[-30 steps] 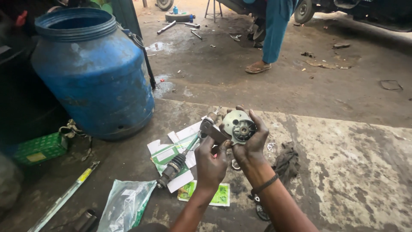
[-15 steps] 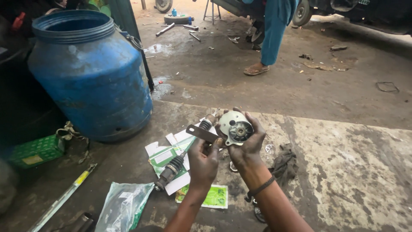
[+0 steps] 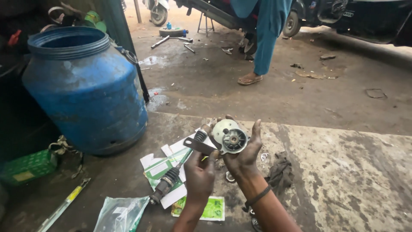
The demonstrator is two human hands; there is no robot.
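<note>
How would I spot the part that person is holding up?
Start at the big blue barrel and look right, above the papers on the concrete. The round metal part rests in the right hand: the only shiny disc there, with a dark hub.

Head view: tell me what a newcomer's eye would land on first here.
First, the big blue plastic barrel standing at the left on the stained concrete floor. Next, at the centre, the round silver metal part cupped in the right hand, with the left hand holding a flat dark metal tool against it. Below them a long black rubber-booted shaft lies on torn green-and-white cardboard packaging.
</note>
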